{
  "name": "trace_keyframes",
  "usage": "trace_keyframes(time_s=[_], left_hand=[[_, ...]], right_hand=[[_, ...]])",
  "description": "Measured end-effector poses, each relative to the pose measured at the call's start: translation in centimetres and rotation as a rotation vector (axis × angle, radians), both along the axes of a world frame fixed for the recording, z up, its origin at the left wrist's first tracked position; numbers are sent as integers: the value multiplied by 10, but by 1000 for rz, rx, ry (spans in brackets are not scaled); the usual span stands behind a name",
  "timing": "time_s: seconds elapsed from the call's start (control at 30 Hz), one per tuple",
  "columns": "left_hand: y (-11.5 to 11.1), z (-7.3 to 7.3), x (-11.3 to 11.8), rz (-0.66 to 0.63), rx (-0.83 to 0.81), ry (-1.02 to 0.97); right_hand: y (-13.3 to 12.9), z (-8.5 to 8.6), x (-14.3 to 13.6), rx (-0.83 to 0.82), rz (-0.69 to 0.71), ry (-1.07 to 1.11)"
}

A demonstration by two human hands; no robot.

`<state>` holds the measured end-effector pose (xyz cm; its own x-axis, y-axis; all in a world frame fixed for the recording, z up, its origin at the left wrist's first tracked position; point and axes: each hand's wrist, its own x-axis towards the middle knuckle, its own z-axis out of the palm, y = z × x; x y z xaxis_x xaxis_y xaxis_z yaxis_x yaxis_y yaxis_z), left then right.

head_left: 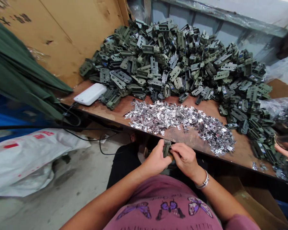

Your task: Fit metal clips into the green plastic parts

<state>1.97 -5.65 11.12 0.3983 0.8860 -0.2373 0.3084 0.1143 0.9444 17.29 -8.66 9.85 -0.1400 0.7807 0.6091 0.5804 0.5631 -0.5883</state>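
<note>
My left hand [157,159] is closed around a dark green housing [167,147], held upright just in front of the table's near edge. The fingertips of my right hand [185,158] are pinched together against the right side of that housing; whatever they may hold is too small to make out. Beyond my hands, small shiny metal clips [165,116] lie in a long heap on the brown table [117,115]. Behind them rises a large pile of similar green housings [158,60].
A white power bank [90,94] with a black cable lies at the table's left. White sacks [33,156] rest on the floor at left, below a green cloth [19,67]. Clear plastic bags [283,110] stand at right. An open cardboard box [256,204] is below the table.
</note>
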Motion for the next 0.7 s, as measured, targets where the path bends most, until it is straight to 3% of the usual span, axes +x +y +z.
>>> trace_keyframes(time_s=[0.2,0.4,0.57,0.7], left_hand=[[-3,0,-2,-20,98,155],[-6,-1,-5,-127,196,293],[-5,8,-8,-180,123,214],[-1,13,-14,-167,292,76]], right_hand=[[-4,-6,-1,2,-29,-36],[-8,-18,-3,8,12,-188],[-2,-1,9,-145,158,-61],[0,13,23,-272,71,125]])
